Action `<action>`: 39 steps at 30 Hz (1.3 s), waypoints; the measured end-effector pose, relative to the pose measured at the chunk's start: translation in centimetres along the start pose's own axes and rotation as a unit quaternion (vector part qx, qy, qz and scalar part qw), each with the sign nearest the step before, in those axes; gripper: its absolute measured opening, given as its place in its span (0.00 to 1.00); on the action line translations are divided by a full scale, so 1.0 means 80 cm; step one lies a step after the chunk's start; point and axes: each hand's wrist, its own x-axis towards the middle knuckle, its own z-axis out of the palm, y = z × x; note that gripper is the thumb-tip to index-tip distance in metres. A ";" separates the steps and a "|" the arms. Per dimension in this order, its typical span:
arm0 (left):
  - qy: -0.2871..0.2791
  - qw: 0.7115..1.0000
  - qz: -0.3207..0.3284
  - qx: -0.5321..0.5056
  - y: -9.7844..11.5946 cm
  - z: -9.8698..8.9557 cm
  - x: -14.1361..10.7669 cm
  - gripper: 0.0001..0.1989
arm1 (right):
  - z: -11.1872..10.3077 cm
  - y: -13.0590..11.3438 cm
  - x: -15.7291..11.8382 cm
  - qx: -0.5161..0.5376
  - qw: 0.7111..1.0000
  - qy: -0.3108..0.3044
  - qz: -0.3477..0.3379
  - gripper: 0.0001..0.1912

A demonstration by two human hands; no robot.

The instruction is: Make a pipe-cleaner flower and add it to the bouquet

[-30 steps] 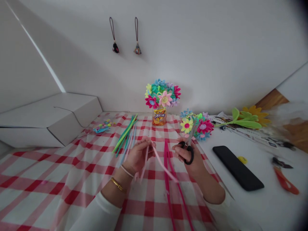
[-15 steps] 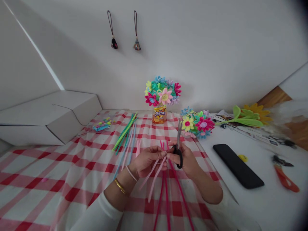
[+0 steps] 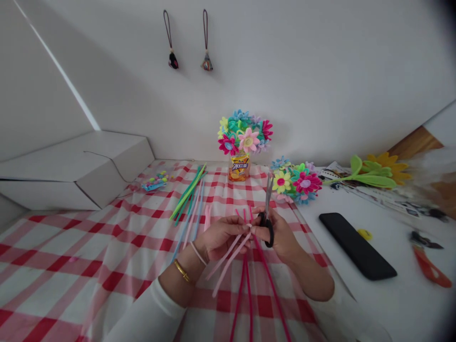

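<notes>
Over the red-checked tablecloth [image 3: 71, 270], I had the left hand [image 3: 219, 237] pinched shut on pink pipe cleaners [image 3: 228, 259], bunched tight for control, and the right hand [image 3: 280, 232] curled around black-handled scissors [image 3: 268, 194], blades up, just beside them.

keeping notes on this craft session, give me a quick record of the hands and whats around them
left hand: pinching pale pink pipe cleaners and magenta pipe cleaners
right hand: gripping black-handled scissors, blades pointing up
beside hands: loose green and blue pipe cleaners on a red gingham cloth
further back: pipe-cleaner flowers in an iced tea container, more flowers to the right
</notes>
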 end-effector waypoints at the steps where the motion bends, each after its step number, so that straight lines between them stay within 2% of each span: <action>1: -0.001 1.000 0.003 -0.001 0.000 0.000 0.000 0.07 | 0.000 0.000 0.000 -0.005 1.000 0.001 -0.004 0.20; 10: 0.011 0.999 0.046 -0.001 -0.008 -0.003 0.008 0.10 | 0.001 -0.011 -0.001 -0.085 0.996 0.008 -0.034 0.19; 18: 0.085 0.993 0.069 0.048 -0.010 -0.006 0.013 0.15 | 0.004 -0.013 -0.001 -0.110 0.993 0.021 -0.037 0.17; 22: 0.061 0.993 0.061 0.086 -0.008 -0.007 0.010 0.14 | 0.001 -0.010 0.000 -0.110 0.993 0.006 -0.041 0.17; 27: 0.039 0.994 0.079 0.067 -0.007 -0.007 0.009 0.13 | -0.006 -0.009 0.002 -0.108 0.992 -0.006 -0.067 0.18; 33: -0.001 0.999 0.038 0.018 -0.001 -0.004 0.005 0.11 | -0.013 -0.002 0.000 -0.086 0.988 -0.056 -0.115 0.20; 39: -0.038 0.999 0.009 -0.011 0.001 -0.002 0.001 0.08 | -0.010 -0.002 -0.003 -0.097 0.979 -0.045 -0.174 0.18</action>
